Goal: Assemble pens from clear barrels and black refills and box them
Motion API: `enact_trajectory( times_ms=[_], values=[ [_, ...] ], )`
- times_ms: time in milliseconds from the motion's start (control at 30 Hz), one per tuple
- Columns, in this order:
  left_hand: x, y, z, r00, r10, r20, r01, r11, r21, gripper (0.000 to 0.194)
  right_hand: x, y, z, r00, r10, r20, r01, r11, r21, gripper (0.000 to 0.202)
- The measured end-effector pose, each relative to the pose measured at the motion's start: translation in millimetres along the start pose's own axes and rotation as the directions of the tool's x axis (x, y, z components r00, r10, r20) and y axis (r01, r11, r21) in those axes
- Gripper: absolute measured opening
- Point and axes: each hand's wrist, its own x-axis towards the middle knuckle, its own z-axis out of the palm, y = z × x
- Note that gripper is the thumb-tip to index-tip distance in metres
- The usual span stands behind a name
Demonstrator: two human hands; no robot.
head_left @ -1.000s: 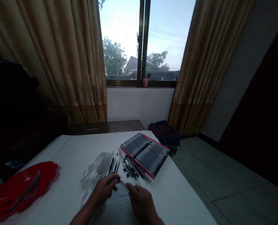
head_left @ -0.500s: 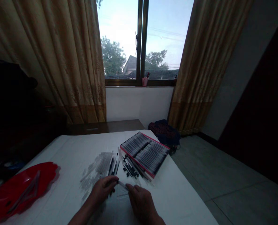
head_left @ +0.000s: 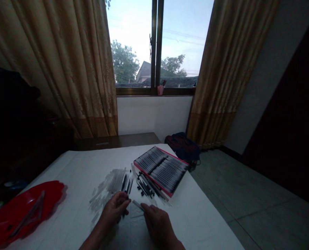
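Note:
My right hand pinches a clear tube whose free end points up and left. Just left of it, my left hand has its fingers curled together; what they hold, if anything, is too small to make out. Dark slim pieces lie directly beyond my left hand. A spread of clear tubes covers the table to the left of them. Black caps and dark rods lie beside a red-edged tray filled with rows of black-and-clear pens.
On the left of the white table sits a red plastic dish with a clear triangular piece in it. Dark bundled cloth lies past the table's far right corner. A pink cup stands on the windowsill.
My left hand has drawn slightly away from the tube, leaving a gap between its fingers and the tube's end. The tube stays in my right hand.

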Motion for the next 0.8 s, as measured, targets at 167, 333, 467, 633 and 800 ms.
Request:
enact_trajectory(
  times_ms=[167, 333, 467, 633, 800],
  values=[
    [6, -9, 0.3, 0.999, 0.049, 0.011, -0.050, 0.997, 0.056, 0.056, 0, 0, -1, 1.000, -0.019, -0.018, 0.019, 1.000, 0.016, 0.031],
    [9, -13, 0.6, 0.997, 0.026, 0.067, -0.031, 0.997, 0.073, 0.058, 0, 0, 0, 1.000, -0.019, -0.021, 0.019, 1.000, -0.014, 0.031],
    [7, -9, -1.8, 0.994, -0.003, 0.106, -0.008, 0.994, 0.109, 0.065, 0, 0, 2, 0.999, -0.026, -0.041, 0.024, 0.999, -0.038, 0.031],
    [7, -8, -1.9, 0.993, -0.029, 0.114, 0.010, 0.987, 0.161, 0.066, 0, 1, 2, 0.999, -0.025, -0.023, 0.024, 0.999, -0.044, 0.032],
    [4, -4, 2.2, 0.995, 0.021, 0.094, -0.031, 0.994, 0.109, 0.051, 0, 2, 3, 0.999, -0.025, -0.031, 0.023, 0.998, -0.065, 0.030]
  ],
)
